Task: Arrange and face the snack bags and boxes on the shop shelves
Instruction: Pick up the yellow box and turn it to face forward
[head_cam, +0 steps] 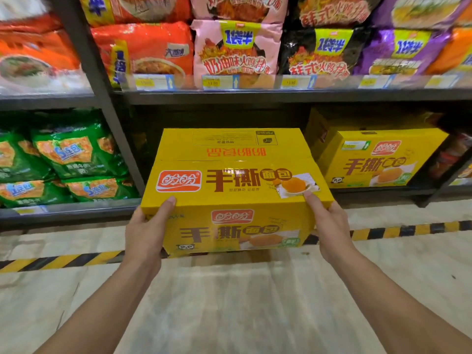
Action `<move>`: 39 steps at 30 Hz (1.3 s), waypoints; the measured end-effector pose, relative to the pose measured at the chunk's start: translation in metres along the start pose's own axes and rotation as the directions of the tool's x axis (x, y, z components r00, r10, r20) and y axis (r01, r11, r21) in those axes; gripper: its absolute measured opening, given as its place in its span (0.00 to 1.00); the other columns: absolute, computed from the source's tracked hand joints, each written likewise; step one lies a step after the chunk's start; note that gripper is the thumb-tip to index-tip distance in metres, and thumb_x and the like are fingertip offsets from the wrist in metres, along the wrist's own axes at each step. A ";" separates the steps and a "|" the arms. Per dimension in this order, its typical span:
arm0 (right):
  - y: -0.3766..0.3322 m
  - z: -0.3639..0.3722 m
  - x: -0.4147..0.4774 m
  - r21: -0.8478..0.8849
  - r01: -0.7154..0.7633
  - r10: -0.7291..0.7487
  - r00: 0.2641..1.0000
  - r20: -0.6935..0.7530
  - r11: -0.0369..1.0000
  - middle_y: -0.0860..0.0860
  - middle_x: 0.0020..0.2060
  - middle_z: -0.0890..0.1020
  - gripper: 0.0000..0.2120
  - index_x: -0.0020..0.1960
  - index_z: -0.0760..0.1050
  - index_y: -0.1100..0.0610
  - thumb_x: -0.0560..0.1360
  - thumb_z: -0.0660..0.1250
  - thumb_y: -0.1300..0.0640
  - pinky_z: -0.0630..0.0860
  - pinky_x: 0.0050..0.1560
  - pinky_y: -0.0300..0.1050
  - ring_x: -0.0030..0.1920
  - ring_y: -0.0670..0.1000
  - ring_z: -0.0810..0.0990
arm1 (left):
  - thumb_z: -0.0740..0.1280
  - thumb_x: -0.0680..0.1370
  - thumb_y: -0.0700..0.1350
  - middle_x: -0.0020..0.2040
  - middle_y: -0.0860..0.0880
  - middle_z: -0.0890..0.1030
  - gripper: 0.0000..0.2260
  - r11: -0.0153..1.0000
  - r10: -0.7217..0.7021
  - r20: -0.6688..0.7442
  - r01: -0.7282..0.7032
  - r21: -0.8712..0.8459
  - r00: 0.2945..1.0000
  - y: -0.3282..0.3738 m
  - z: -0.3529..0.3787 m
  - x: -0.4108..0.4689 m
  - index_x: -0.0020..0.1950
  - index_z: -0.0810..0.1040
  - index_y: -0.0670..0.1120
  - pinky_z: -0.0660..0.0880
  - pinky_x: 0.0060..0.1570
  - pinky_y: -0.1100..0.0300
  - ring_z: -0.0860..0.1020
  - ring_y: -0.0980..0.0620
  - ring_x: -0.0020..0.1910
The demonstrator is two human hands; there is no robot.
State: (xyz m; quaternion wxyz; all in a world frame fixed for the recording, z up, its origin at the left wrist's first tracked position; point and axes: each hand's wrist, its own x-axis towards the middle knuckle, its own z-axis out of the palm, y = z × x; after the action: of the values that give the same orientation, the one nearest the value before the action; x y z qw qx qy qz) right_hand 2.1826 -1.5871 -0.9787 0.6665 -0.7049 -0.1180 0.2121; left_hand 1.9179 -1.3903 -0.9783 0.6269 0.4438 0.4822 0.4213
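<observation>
A yellow box (pixel 235 180) printed 手撕面包 is gripped at its near corners by the left hand (pixel 145 231) and right hand (pixel 329 226), before the bottom shelf (pixel 370 192). A matching box (pixel 378 162) is shelved at 3 o'clock, green bags (pixel 63 154) at 9.

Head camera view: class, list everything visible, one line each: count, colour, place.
held box: one, yellow, before the lower shelf
shelved box: one, yellow, lower shelf, right
green bags: at least four, green, lower shelf, left
orange bags: several, orange, upper shelf, left
pink bags: two, pink, upper shelf, middle
black bags: two, black, right of pink bags
purple bags: two, purple, upper shelf, right
price tags: several, yellow, upper shelf edge
hazard tape: one strip, yellow-black, floor
left hand: one, grips held box's left corner
right hand: one, grips held box's right corner
</observation>
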 end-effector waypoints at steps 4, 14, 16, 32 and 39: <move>-0.015 0.007 0.050 0.014 0.003 -0.003 1.000 0.008 1.000 0.41 0.58 0.81 0.11 0.56 0.78 0.39 0.76 0.73 0.40 0.78 0.60 0.56 0.60 0.51 0.81 | 0.76 0.76 0.57 0.55 0.58 0.86 0.13 0.999 0.011 -0.020 -0.010 0.034 1.000 0.010 0.030 0.028 0.59 0.84 0.58 0.77 0.63 0.41 0.82 0.50 0.59; -0.004 0.047 0.164 -0.044 -0.008 0.010 0.999 0.032 0.999 0.46 0.56 0.83 0.14 0.52 0.79 0.40 0.72 0.74 0.35 0.81 0.57 0.60 0.56 0.52 0.83 | 0.73 0.78 0.56 0.55 0.55 0.86 0.15 0.999 0.007 0.019 -0.007 0.031 1.000 -0.005 0.089 0.125 0.63 0.81 0.57 0.81 0.40 0.53 0.84 0.50 0.53; -0.002 0.054 0.175 -0.024 -0.016 0.017 0.999 0.041 1.000 0.45 0.53 0.84 0.10 0.53 0.78 0.41 0.76 0.73 0.40 0.81 0.48 0.53 0.52 0.50 0.83 | 0.72 0.79 0.57 0.53 0.57 0.85 0.14 0.999 0.034 0.047 -0.036 0.034 0.998 -0.009 0.095 0.139 0.63 0.80 0.57 0.78 0.30 0.59 0.84 0.54 0.49; 0.074 0.053 0.191 -0.310 0.305 -0.297 0.952 0.072 0.901 0.39 0.63 0.79 0.37 0.76 0.63 0.42 0.73 0.77 0.44 0.80 0.60 0.45 0.61 0.41 0.80 | 0.78 0.74 0.51 0.71 0.45 0.75 0.37 0.777 0.368 0.020 -0.319 0.543 0.930 -0.082 0.103 0.155 0.77 0.63 0.49 0.77 0.63 0.37 0.77 0.40 0.68; 0.075 0.066 0.212 -0.354 0.311 -0.313 0.948 0.053 0.882 0.46 0.66 0.80 0.37 0.77 0.63 0.45 0.74 0.77 0.44 0.80 0.62 0.52 0.64 0.50 0.80 | 0.78 0.74 0.53 0.71 0.46 0.76 0.38 0.767 0.375 0.014 -0.319 0.556 0.927 -0.083 0.110 0.180 0.78 0.62 0.50 0.76 0.64 0.37 0.77 0.40 0.69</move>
State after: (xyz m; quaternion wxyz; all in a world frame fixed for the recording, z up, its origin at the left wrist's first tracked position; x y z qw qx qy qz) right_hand 2.3306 -1.4396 -1.0840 0.5526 -0.7867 -0.2647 0.0749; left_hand 2.0664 -1.2555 -1.0844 0.3600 0.6648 0.5221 0.3947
